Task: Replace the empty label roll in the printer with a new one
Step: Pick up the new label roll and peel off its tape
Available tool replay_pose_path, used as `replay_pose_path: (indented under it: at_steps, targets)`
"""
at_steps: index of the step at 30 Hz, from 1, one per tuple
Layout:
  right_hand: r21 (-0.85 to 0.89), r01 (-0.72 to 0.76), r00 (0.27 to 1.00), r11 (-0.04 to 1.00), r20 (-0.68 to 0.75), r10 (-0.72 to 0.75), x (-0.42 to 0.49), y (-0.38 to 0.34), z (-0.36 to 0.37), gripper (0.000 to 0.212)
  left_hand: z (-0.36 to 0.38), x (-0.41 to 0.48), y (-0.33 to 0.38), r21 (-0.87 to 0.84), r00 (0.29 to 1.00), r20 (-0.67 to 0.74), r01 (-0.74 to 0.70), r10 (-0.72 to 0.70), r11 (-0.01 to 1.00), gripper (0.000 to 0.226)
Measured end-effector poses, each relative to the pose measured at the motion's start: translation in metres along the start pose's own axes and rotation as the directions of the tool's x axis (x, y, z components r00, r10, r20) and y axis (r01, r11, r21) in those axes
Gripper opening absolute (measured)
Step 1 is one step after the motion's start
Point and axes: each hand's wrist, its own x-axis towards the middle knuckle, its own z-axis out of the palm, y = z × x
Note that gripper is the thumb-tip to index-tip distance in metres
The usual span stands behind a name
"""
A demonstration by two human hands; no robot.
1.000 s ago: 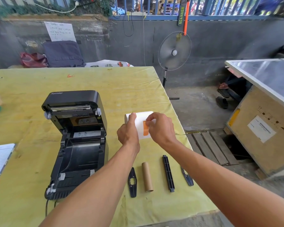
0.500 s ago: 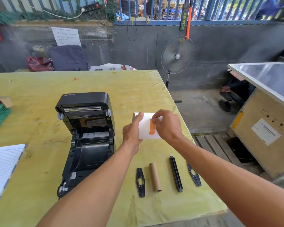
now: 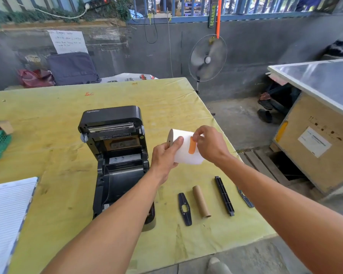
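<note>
One wide-angle head-worn camera sits above and on the near side of the black plastic label printer with raised lid [image 3: 115, 119]. It faces forward and down, close to the printer; the grey concrete wall [image 3: 255, 62] lies beyond it, at the frame top.

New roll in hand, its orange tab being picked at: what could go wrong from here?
1. The right hand pinches the orange tape strip sealing the white paper label roll, which the left hand grips. A sharp pull may tear the outer layer or loosen the winding.
2. A black plastic guide plate lies at the right edge of the yellow table, beneath the right forearm. A brush of the arm might knock it off.
</note>
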Motion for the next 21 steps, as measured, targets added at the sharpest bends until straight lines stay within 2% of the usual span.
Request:
replay_pose_path:
  at_steps: [4,10,17,21]
  targets:
    - [0.008,0.033,0.999,0.999,0.033,-0.033,0.005,0.004,-0.004,0.021,0.002,0.007,0.000,-0.034,0.998,0.007,0.063,-0.063,0.997,0.037]
    - [-0.002,0.022,1.000,1.000,0.011,-0.022,0.030,0.005,-0.014,0.025,0.005,0.023,0.006,-0.052,0.980,0.171,0.110,-0.100,0.993,0.029]
    - [0.059,0.110,0.982,0.992,0.148,-0.118,0.052,0.012,-0.031,0.024,0.018,0.047,0.014,-0.064,0.985,0.094,0.149,-0.143,0.987,0.030]
    - [0.160,0.142,0.959,0.977,0.222,-0.176,0.054,0.014,-0.035,0.029,0.023,0.056,0.015,-0.092,0.982,0.052,0.184,-0.180,0.979,0.030]
